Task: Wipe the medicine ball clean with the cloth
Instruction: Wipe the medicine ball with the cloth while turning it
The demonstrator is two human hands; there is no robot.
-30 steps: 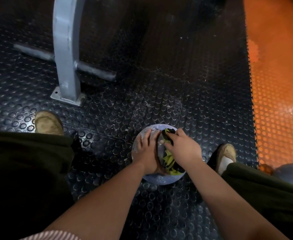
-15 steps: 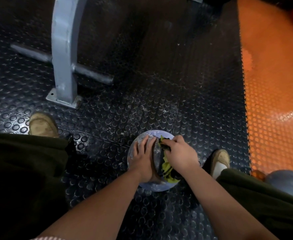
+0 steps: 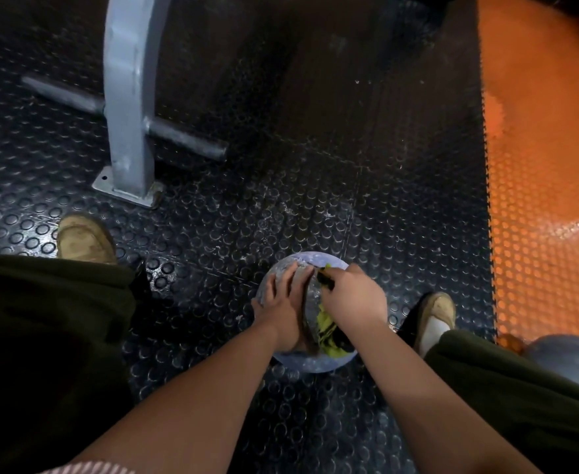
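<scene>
Wiping hand: right hand (image 3: 353, 299), fingers curled tight round yellow-green cloth (image 3: 325, 325), pressing it on the ball (image 3: 315, 362).
Steadying hand: left hand (image 3: 283, 309) flat on ball, fingers straight, slightly apart.
Ball: pale, dusty, on studded floor (image 3: 281, 165) between two shoes (image 3: 84, 239).
Nearby: grey post (image 3: 127, 97) far left.

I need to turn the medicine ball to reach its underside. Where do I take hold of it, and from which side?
The medicine ball is a plain sphere with no handle in view, so it offers nothing to pinch. Probably cup its left flank from above with spread fingers, where the left hand lies flat, and brace the opposite side with the right hand gripping the cloth.
</scene>
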